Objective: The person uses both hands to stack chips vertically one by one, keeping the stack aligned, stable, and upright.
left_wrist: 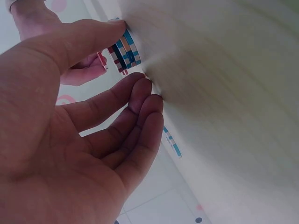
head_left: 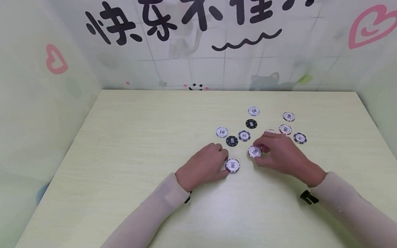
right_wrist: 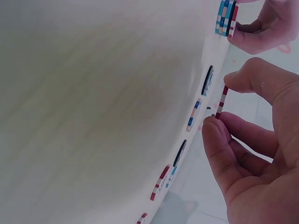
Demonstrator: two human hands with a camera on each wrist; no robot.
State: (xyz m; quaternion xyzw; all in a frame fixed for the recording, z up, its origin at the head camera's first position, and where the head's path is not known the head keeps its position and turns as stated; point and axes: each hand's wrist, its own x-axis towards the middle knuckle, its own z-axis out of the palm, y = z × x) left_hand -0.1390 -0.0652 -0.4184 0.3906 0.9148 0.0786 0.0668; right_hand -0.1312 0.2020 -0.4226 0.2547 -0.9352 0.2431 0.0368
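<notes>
Slightly left of the loose chips stands a short stack of poker chips [head_left: 232, 166], its top one marked 100. In the left wrist view the stack's edges [left_wrist: 129, 50] show blue, black and red bands. My left hand [head_left: 205, 164] holds the stack from its left side, thumb at one edge and curled fingers by the other. Between thumb and fingertips my right hand [head_left: 281, 153] pinches a single poker chip [head_left: 254, 151] marked 100, its rim red and white in the right wrist view. This chip is held above the table, right of the stack.
Several loose chips lie flat beyond the hands, among them a black chip [head_left: 232, 141], another black chip [head_left: 251, 123] and a white chip marked 10 [head_left: 222, 132]. To the right is a dark-rimmed chip [head_left: 299, 138]. Printed walls [head_left: 193, 69] border the pale wooden table [head_left: 132, 137].
</notes>
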